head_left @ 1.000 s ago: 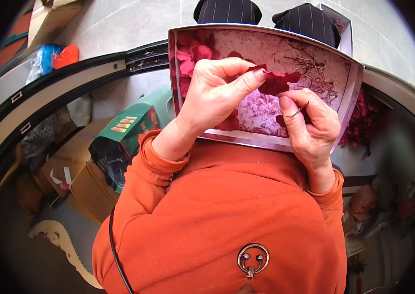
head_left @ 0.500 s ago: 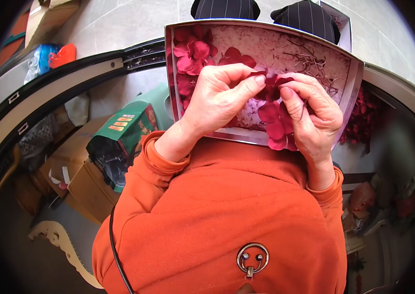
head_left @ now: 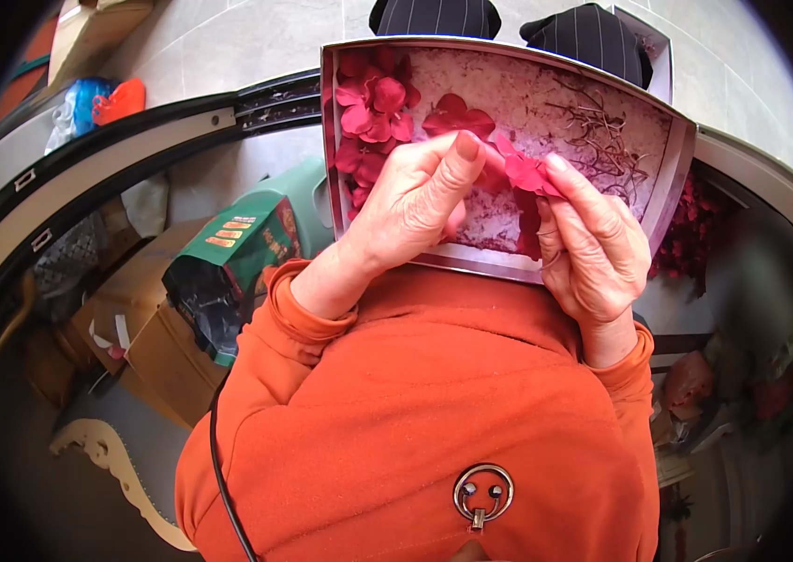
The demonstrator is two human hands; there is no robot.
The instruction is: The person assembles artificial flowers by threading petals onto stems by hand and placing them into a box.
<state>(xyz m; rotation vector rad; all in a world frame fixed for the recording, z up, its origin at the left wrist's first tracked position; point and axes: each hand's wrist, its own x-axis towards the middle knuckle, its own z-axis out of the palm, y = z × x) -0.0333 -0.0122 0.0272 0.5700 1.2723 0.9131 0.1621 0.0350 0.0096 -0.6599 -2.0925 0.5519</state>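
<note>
A crimson artificial flower is between my two hands, above a shallow box. My right hand grips the flower's right side with its fingertips; darker petals hang below it. My left hand is at the flower's left, thumb raised and apart from the fingers, whose tips are partly hidden and blurred near the petals. Inside the box, several red flower heads lie along the left side, and a single dark red one rests behind my hands. Thin brown stems are scattered at the box's right.
Two dark pinstriped knees show beyond the box. To the left stand a green bag and a cardboard box. A red flower bunch sits at the right. A black cable runs down the orange top.
My left thumb has lifted off the petals, and its pinch has opened. The flower has turned, showing brighter petals, while my right hand keeps hold with its fingers more extended.
</note>
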